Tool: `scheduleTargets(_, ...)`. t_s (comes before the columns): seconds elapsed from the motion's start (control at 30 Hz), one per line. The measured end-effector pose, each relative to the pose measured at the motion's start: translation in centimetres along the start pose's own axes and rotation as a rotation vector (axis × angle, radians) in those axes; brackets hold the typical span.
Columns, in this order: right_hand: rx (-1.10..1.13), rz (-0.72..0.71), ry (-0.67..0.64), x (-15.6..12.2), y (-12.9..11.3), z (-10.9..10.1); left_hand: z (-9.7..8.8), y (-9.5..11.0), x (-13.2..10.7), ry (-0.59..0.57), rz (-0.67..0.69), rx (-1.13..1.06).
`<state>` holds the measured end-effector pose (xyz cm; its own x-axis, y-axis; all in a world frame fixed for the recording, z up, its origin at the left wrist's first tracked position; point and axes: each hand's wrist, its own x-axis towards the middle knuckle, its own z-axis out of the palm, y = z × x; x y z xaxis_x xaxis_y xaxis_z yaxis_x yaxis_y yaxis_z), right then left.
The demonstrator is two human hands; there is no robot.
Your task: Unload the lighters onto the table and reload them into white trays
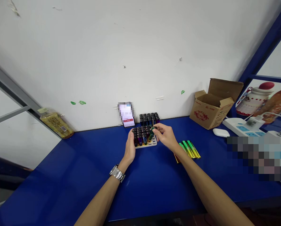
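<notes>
A white rack (152,144) with holes holds several upright shiny tubes (140,137) with black tops and purple, blue and gold sides. My left hand (130,147) is closed against the rack's left side and steadies it. Between thumb and fingers, my right hand (165,135) pinches a shiny green tube (151,134), tilted over the right part of the rack. Whether its lower end sits in a hole I cannot tell. Beside my right forearm, several green-and-gold tubes (191,149) lie flat in a row on the blue table (140,188).
Behind the rack stands another group of black-topped tubes (150,119). A lit phone (126,114) leans on the wall. An open cardboard box (211,106), a white case (221,132) and a power strip (244,128) are at right. A yellow bottle (57,124) leans at far left.
</notes>
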<state>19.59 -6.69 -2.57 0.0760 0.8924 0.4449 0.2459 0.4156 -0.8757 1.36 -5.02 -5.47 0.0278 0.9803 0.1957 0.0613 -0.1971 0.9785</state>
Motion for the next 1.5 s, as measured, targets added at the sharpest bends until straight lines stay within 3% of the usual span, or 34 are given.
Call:
scheduleTargets(0.13,-0.003,0.026,-0.076,-0.3,0.6,0.1,0.0,0.0,-0.1,-0.006,0.006,0.014)
scheduleTargets(0.3,-0.121,-0.04,-0.17,-0.4,1.1,0.0,0.0,0.0,-0.1,-0.005,0.013,0.023)
scheduleTargets(0.5,-0.382,-0.128,-0.205,-0.3,0.6,-0.1,0.0,-0.2,0.1,0.001,0.007,0.011)
scheduleTargets(0.73,-0.559,-0.011,-0.267,0.0,-0.6,-1.7,0.0,-0.1,0.2,-0.003,0.011,-0.01)
scheduleTargets(0.83,-0.803,-0.013,-0.243,-1.7,-1.7,-3.4,0.0,-0.2,0.2,-0.013,0.007,-0.005)
scheduleTargets(0.97,-1.161,-0.027,-0.227,-5.8,-1.4,-5.7,-0.2,-0.6,0.3,0.0,-0.009,0.007)
scheduleTargets(1.13,-1.317,0.083,-0.295,-9.0,0.4,-6.7,-0.2,-0.6,0.4,-0.007,-0.007,0.014)
scheduleTargets(1.5,-1.287,0.085,-0.382,-2.7,2.2,-3.3,-0.2,-0.2,0.0,-0.024,0.001,0.096)
